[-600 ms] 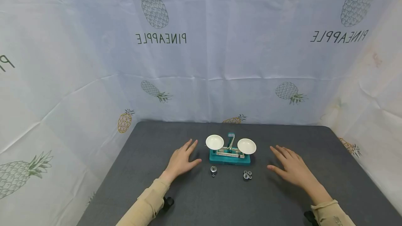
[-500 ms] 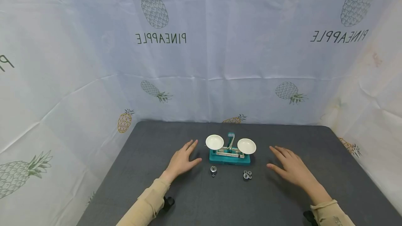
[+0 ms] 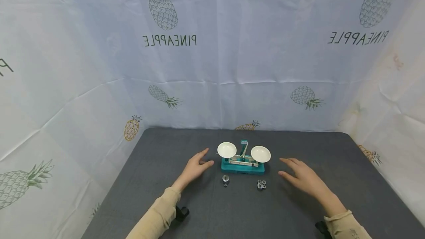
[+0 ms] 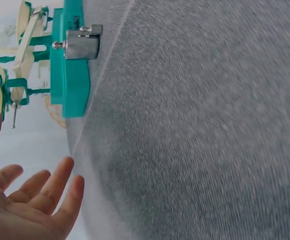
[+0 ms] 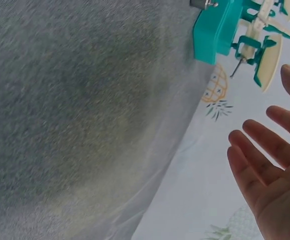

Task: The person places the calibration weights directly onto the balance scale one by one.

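Note:
A small balance scale with a teal base (image 3: 242, 168) stands on the dark table, bearing a white left pan (image 3: 227, 150) and a white right pan (image 3: 261, 154). In front of it are metal weights: one larger and one tiny weight (image 3: 225, 180) at left, a small cluster of weights (image 3: 260, 185) at right. My left hand (image 3: 194, 168) hovers left of the scale, its fingers loosely extended and holding nothing. To the right of the scale my right hand (image 3: 303, 176) is held the same way, thumb and fingers apart. Both wrist views show relaxed, bare fingers near the scale.
The dark grey table (image 3: 245, 213) reaches back to a white curtain (image 3: 259, 62) printed with pineapples, which also hangs at both sides. A black strap piece (image 3: 182, 213) shows beneath the left sleeve.
My right hand has moved slightly left, toward the scale. My left hand's fingers have drawn closer together and its thumb has risen a little. Scale and weights have stayed put.

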Demonstrator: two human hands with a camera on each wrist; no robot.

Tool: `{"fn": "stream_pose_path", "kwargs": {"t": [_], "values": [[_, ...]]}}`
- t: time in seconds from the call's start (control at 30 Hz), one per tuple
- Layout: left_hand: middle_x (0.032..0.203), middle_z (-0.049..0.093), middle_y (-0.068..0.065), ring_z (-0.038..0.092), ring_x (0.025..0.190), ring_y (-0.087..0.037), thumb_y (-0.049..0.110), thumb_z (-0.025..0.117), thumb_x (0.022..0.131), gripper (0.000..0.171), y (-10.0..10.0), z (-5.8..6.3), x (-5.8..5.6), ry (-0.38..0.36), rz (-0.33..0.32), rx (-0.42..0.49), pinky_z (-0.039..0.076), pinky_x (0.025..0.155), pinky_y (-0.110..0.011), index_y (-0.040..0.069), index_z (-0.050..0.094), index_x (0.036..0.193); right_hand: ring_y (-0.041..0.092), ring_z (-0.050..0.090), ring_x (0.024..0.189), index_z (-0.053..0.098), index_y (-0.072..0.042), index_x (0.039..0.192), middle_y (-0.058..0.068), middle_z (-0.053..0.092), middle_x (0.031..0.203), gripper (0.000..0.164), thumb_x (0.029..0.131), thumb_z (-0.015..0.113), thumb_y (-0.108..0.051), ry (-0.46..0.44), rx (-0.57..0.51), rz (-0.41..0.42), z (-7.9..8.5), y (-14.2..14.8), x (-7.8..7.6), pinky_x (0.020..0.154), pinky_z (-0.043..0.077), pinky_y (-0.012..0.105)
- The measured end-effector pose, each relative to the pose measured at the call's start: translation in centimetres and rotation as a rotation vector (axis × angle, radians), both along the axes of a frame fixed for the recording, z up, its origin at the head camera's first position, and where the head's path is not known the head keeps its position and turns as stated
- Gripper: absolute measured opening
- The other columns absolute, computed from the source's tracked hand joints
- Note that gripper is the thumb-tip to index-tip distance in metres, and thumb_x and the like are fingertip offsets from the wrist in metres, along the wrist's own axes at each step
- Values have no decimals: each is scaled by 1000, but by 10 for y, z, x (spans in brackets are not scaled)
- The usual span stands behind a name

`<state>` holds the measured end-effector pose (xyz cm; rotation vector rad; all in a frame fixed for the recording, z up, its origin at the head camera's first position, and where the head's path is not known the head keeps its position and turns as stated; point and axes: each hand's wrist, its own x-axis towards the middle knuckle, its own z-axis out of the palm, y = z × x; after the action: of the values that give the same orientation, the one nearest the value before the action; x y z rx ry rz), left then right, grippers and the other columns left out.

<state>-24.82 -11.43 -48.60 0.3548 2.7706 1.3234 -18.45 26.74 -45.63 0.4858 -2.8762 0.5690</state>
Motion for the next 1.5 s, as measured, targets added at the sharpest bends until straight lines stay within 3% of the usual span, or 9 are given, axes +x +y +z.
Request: {"fn": "stream_pose_path", "kwargs": {"t": [0.27,0.53,0.9,1.27,1.33,1.5], "values": [[126,56,-22,67,83,-16,45,56,90,62,5,-1,0,-44,-15,131,52,69,-31,10,43,139,30,62,98,57,-8,126,12,60,117,46,86,66,-29,-27,-56,17,2,-10,0,74,52,41],[130,54,-20,67,90,-25,30,55,93,54,17,-11,-9,-182,22,243,54,72,-33,10,41,140,15,59,85,60,-8,122,8,64,109,44,82,70,-23,-27,-66,57,2,-19,-2,62,47,25],[131,52,-18,67,93,-23,36,53,93,55,31,-21,-10,-216,7,300,53,73,-31,8,43,139,6,59,78,62,-6,117,6,65,101,37,83,68,-20,-96,-121,121,-4,-25,-6,60,47,21],[132,51,-20,66,85,-23,24,53,93,51,40,-28,-12,-232,-15,390,51,68,-32,5,42,139,9,62,79,62,-6,117,9,66,103,35,84,67,-18,-136,-129,127,-11,-26,-10,62,49,22],[131,51,-21,65,82,-23,22,54,93,49,42,-26,-11,-232,-26,399,51,67,-34,4,43,137,10,62,79,62,-6,117,9,66,104,35,84,67,-18,-141,-129,131,-11,-26,-10,62,49,22],[124,53,-25,63,82,-38,15,54,91,43,48,1,3,-216,-36,368,53,67,-40,-1,48,131,12,62,80,62,-5,117,10,66,105,36,84,67,-19,-154,-133,139,-13,-25,-11,62,49,21]]}}
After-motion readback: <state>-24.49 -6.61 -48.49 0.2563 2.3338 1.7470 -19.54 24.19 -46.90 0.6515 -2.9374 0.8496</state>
